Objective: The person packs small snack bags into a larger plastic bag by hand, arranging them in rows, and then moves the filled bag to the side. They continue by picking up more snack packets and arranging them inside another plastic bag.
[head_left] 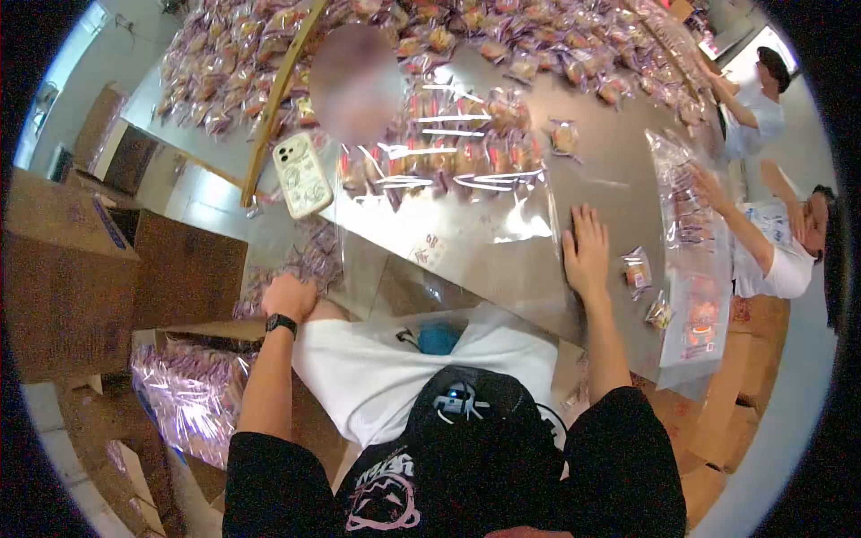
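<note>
My left hand [289,297], with a black watch on its wrist, is closed in a loose fist above my left thigh, beside a cluster of small wrapped packets [318,254]. What it grips, if anything, is hidden. My right hand [587,255] lies flat on the metal table [502,260], fingers stretched out, at the right edge of a large clear plastic bag [404,211]. Two rows of individually wrapped snacks [439,160] fill the bag's far part. Its near part is flat and hangs toward my lap.
Many wrapped snacks [502,31] are heaped at the back, behind a wooden strip [282,99]. A phone [302,176] lies left of the bag. Loose snacks [636,272] lie right of my hand. A co-worker's hand [713,190] touches another filled bag [691,215]. Cardboard boxes [188,269] stand left.
</note>
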The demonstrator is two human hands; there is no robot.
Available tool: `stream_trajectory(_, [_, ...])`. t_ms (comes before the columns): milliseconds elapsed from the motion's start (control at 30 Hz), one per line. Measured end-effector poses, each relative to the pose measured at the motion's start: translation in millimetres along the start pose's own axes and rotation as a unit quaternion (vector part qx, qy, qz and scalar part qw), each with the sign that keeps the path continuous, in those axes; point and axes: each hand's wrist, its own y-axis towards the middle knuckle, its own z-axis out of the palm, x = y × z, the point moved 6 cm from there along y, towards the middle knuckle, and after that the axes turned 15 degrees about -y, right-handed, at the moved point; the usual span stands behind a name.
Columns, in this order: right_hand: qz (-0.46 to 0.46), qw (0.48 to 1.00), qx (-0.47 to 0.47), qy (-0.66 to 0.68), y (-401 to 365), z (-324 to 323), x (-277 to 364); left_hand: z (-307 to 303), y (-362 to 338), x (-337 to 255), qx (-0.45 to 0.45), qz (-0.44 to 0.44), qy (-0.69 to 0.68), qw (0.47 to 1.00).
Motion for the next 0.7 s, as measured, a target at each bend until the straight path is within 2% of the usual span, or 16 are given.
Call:
stream_trajectory(67, [0.008,1.0,0.01,-0.003,1,-1,3,7,6,7,0.005,0.008,0.004,1.0])
stream_trajectory(167, [-0.002,0.998,-0.066,-0.007,1,-4,3,9,10,8,0.029,0.005,-0.013,0.999])
stream_trajectory(267, [0.02,0.999,-0.027,0.019,26,-31,6,7,9,5,0.04,0.002,0.004,0.999])
stream_trajectory(367, [0.001,0.995,-0.082,0.056,69,-6,-21,4,6,8,0.039,0.012,0.017,0.999])
stream_trajectory(467, [0.007,0.981,-0.171,0.09,118,-8,-33,-1,-5,1,0.028,0.008,0.0,1.0])
stream_trajectory(567, [0.092,0.921,-0.279,0.256,165,-26,-34,-5,-14,1,-0.005,-0.006,-0.003,1.0])
stream_trajectory(667, [0.049,0.915,-0.34,0.209,206,-22,-17,4,-6,11,-0.014,0.007,0.003,1.0])
stream_trajectory(700, [0.023,0.925,-0.33,0.188,220,-18,-8,-1,-12,8,-0.007,0.002,-0.005,1.0])
